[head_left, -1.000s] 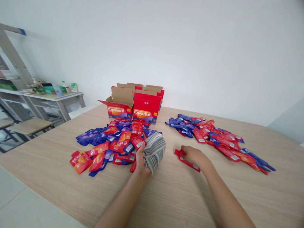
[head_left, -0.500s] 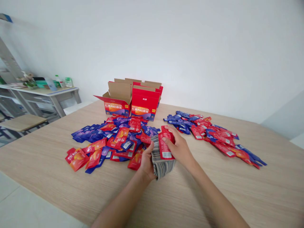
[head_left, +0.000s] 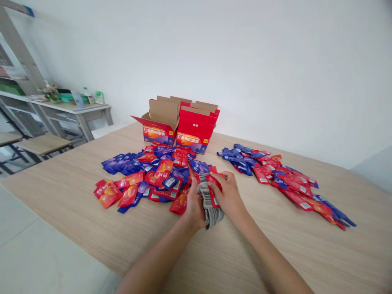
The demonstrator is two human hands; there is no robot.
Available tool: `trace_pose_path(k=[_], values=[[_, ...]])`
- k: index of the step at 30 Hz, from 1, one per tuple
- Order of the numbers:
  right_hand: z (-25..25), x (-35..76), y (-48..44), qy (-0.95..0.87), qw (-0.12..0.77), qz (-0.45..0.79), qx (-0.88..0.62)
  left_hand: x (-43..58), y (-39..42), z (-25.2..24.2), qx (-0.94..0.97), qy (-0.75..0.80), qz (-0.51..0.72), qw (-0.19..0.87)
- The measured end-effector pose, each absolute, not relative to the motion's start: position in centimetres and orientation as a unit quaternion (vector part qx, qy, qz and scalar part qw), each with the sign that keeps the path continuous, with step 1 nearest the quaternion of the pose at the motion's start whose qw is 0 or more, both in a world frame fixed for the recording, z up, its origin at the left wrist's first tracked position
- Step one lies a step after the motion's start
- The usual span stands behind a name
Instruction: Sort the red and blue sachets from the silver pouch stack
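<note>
Between my two hands is a thick stack of pouches (head_left: 211,206), seen edge-on as grey layers with a red face towards the right. My left hand (head_left: 196,204) wraps around the stack's left side, thumb up. My right hand (head_left: 229,192) grips the red end pouch and the stack's right side, its fingers bent over the top. Just beyond and left of my hands spreads a loose pile of red and blue pouches (head_left: 161,173). A red pouch (head_left: 180,201) lies close by my left hand.
Open red cartons (head_left: 196,128) with raised brown flaps stand behind the pile, near the wall. To the right, a second group of red and blue pouches (head_left: 278,177) stretches along the table (head_left: 306,253). A side desk (head_left: 88,108) with bottles and stools (head_left: 43,143) are at far left.
The view has swung slightly left, so the things on the table appear further right. My right hand has curled more over the red end pouch, covering more of it. Both hands still hold the stack.
</note>
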State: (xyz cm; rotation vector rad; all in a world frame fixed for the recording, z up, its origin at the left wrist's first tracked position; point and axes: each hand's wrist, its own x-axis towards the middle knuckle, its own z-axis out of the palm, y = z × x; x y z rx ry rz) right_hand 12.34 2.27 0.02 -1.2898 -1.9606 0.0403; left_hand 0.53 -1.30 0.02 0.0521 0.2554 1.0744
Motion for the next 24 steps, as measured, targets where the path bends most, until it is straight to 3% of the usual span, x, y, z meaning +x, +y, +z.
trace_pose_path(k=[8, 17, 24], values=[[0.6, 12.6, 1.7, -0.794, 0.304, -0.064, -0.523, -0.1, -0.7, -0.3, 0.053, 0.099, 0.510, 0.853], [2.0, 15.1, 2.7, -0.817, 0.276, 0.088, -0.499, 0.5, -2.0, 1.0, 0.077, 0.108, 0.463, 0.877], [0.6, 12.1, 1.2, -0.806, 0.317, -0.048, -0.498, -0.8, -0.3, -0.4, 0.030, 0.129, 0.548, 0.826]])
